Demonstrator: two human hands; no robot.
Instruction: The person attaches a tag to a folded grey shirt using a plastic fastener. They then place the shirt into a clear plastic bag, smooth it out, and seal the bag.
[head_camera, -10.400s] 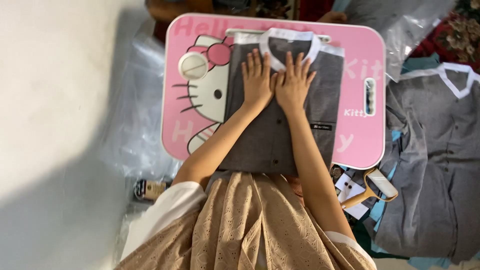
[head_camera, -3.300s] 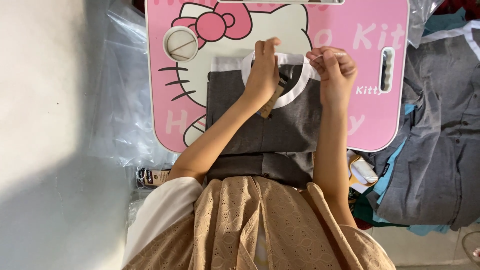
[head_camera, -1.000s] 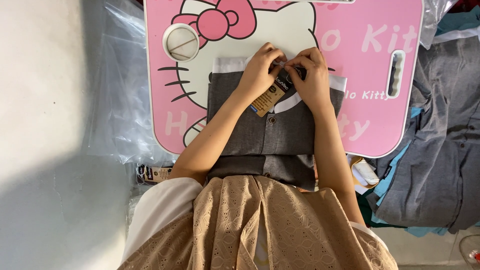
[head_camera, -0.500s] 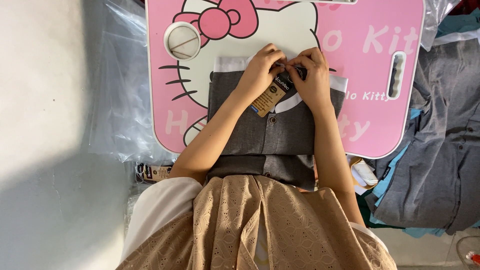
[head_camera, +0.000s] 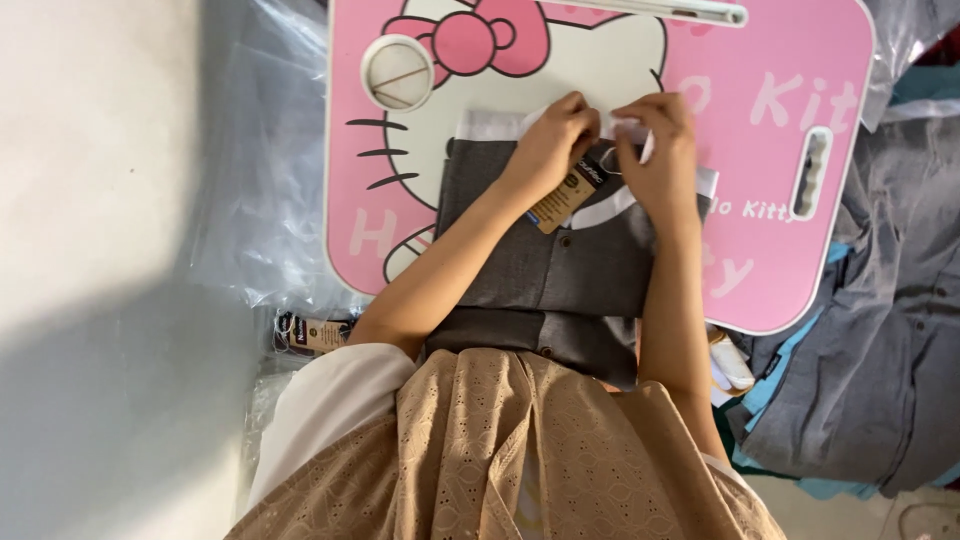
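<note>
Both bare forearms reach forward and converge. The left hand (head_camera: 548, 150) and right hand (head_camera: 660, 150) lie close together, fingers curled and pinching.

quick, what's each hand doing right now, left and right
Left hand: fingers curled at the collar of the grey shirt, pinching the brown hang tag.
Right hand: fingers closed at the same collar; what they pinch cannot be told.

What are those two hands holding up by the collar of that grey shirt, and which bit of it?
Both the left hand and right hand pinch the top of a brown hang tag, at its string, by the shirt collar.
</note>
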